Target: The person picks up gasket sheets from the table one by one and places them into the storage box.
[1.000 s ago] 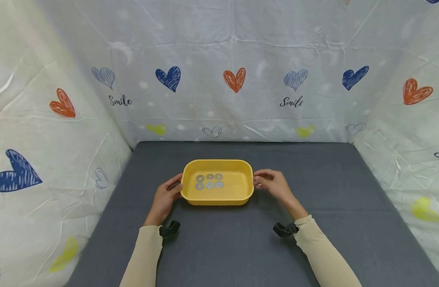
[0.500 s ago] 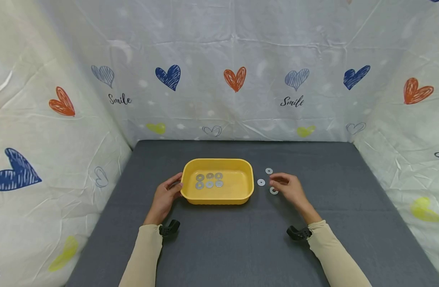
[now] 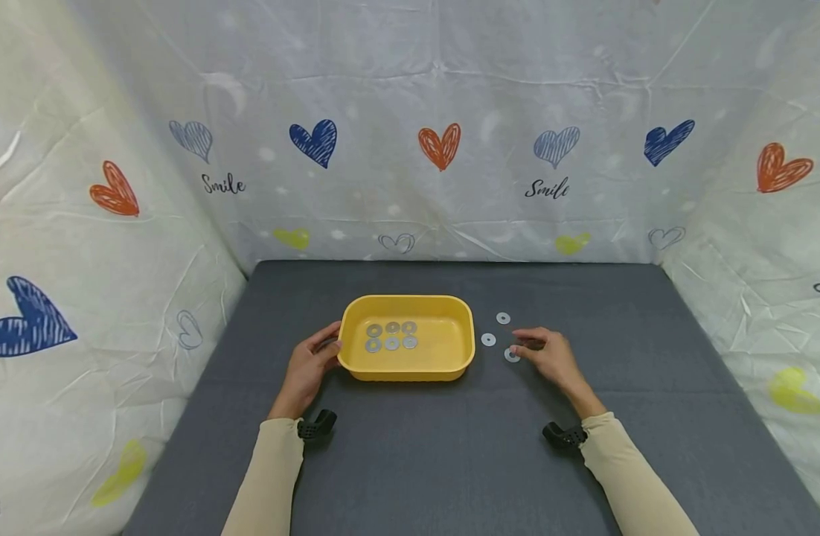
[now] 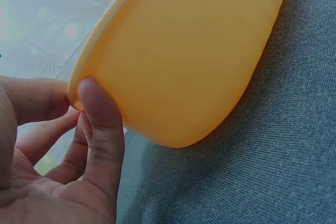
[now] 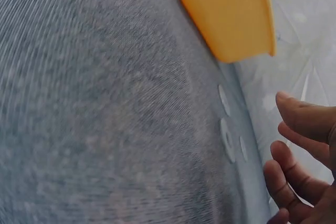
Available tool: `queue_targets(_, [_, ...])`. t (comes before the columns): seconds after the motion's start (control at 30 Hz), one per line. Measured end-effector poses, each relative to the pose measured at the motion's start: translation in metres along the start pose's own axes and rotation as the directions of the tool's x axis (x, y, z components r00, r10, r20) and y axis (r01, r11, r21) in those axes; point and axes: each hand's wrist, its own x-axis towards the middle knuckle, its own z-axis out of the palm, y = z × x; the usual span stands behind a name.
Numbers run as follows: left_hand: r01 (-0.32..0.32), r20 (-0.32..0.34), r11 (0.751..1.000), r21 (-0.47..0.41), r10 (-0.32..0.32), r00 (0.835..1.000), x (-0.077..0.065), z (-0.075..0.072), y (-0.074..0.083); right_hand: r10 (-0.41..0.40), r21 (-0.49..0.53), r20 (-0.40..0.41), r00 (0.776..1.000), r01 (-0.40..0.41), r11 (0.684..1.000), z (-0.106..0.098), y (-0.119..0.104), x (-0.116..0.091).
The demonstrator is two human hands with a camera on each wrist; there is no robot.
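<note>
A yellow plastic tray (image 3: pixel 410 377) stands on the dark table with several flat grey washers (image 3: pixel 410 342) in two rows on its floor, left of centre. My left hand (image 3: pixel 307 376) pinches the tray's left end, and in the left wrist view its thumb (image 4: pixel 101 111) presses against the wall just under the rim. Three more washers lie on the cloth right of the tray: one far (image 3: pixel 503 318), one nearer the tray (image 3: pixel 488 339), one closest to me (image 3: pixel 512 355). My right hand (image 3: pixel 553 361) hovers over that last one, fingers apart, holding nothing in the right wrist view (image 5: pixel 302 161).
Dark grey cloth (image 3: pixel 410 461) covers the table. White fabric walls (image 3: pixel 376 201) printed with hearts and "Smile" stand at the back and both sides. A black wrist strap device (image 3: pixel 318 426) sits on the left wrist, another (image 3: pixel 564 435) on the right.
My right hand has left the tray's right end and moved right, and the three washers on the cloth have come into view. My left hand and the tray have stayed put.
</note>
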Motion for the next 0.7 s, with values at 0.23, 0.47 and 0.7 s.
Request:
queue_targets(0.23, [-0.016,-0.011,1.000,0.012,0.016,1.000,0.002,-0.001,-0.004,-0.016,-0.061,0.013,1.000,0.017,0.998,0.002,0.007,0.001])
queue_targets(0.47, [-0.019,-0.010,1.000,0.016,0.019,1.000,0.003,-0.001,-0.006,-0.003,-0.108,0.026,1.000,0.006,0.994,0.004,0.016,0.003])
queue_targets(0.7, [-0.022,-0.017,1.000,0.016,0.022,1.000,0.003,-0.002,-0.008,-0.001,-0.123,0.054,0.999,0.007,0.992,0.005,0.018,0.004])
